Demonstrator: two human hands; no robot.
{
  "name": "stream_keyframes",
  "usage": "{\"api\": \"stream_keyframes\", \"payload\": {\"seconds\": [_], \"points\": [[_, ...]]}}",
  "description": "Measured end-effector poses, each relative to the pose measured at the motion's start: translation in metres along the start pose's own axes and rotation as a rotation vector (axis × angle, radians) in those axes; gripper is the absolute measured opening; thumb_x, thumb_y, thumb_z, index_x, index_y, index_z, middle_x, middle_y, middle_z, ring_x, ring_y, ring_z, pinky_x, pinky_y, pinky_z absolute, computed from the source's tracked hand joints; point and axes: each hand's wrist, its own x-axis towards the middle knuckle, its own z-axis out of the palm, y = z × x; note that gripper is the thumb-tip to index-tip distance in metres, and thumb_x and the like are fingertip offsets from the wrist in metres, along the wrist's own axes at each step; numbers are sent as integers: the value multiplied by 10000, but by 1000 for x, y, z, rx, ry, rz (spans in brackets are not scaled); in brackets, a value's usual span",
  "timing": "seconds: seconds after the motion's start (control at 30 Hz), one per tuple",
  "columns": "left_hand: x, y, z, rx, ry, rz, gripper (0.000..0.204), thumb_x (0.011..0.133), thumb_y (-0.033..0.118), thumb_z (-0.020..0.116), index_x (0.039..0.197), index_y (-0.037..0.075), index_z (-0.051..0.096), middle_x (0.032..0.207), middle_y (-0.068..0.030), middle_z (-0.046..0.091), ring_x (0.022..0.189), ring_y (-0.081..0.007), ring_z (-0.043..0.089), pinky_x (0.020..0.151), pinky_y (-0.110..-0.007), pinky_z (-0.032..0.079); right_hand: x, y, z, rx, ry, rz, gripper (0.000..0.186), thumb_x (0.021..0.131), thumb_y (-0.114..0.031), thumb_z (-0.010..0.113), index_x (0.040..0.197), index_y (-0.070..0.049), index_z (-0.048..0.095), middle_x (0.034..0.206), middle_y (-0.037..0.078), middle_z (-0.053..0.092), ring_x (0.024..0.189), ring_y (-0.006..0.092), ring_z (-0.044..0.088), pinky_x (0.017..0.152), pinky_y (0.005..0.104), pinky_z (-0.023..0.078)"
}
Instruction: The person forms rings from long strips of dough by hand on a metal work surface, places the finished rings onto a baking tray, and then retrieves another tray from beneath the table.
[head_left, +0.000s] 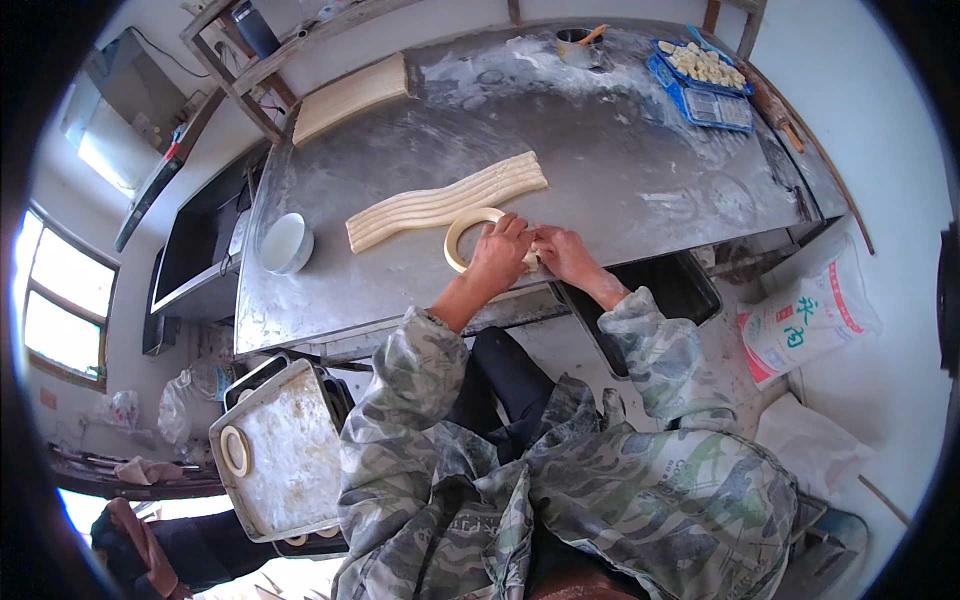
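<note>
A pale dough ring [453,243] lies at the near edge of the metal table [330,290]. My left hand [498,252] is closed over the ring's right side. Beside it, my right hand [566,255] has its fingers bent and pressed to the dough, the two hands' fingertips meeting. The part of the ring under my fingers is mostly hidden. Just beyond the ring lie several long dough strips [445,203], side by side in a wavy band. Another dough ring [235,452] rests on a floury baking tray [290,440] at the lower left.
A white bowl [287,243] stands near the table's left edge, and a thick dough slab [350,97] lies at the back left. Dough pieces [705,66] fill a blue tray at the back right, near a dark pot [580,48]. A white sack [808,315] leans at the right.
</note>
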Motion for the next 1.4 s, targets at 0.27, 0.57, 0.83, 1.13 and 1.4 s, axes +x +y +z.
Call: {"api": "stream_keyframes", "payload": {"seconds": [0.27,0.57,0.83,1.13,1.4], "points": [[6,-14,6,-33,-276,-28,340,710,186,799,1043,133,757,1078,-73,682,1263,-327,537,1027,-482,451,-7,-17,-6,-90,-77,-140,341,795,-225,762,1087,-51,730,1198,136,659,1087,354,627,928,434,514],[10,-18,7,-58,-321,-34,311,719,207,792,1019,131,762,1078,-78,679,1255,-326,540,1029,-477,447,-3,-17,-4,-121,-96,-55,312,760,-206,767,1021,-39,737,1168,131,667,1043,350,644,899,436,521],[4,-16,7,-117,-262,-82,315,705,190,789,1007,107,750,1062,-82,679,1255,-333,537,1036,-492,425,-2,-22,1,36,-17,169,334,797,-228,770,1046,-15,706,1086,176,693,967,373,669,810,450,535],[3,-21,12,-152,-258,-85,303,692,164,779,989,111,747,1054,-80,679,1234,-311,546,1025,-484,428,-7,-24,6,2,44,156,394,812,-240,770,1107,-3,660,1071,190,688,985,381,660,810,451,534],[5,-21,15,-137,-207,-59,267,683,160,774,945,110,757,1029,-73,674,1202,-287,557,1003,-474,422,-3,-31,-2,-225,-46,6,196,787,-175,756,918,-32,732,1014,135,696,959,368,658,838,463,529]]}}
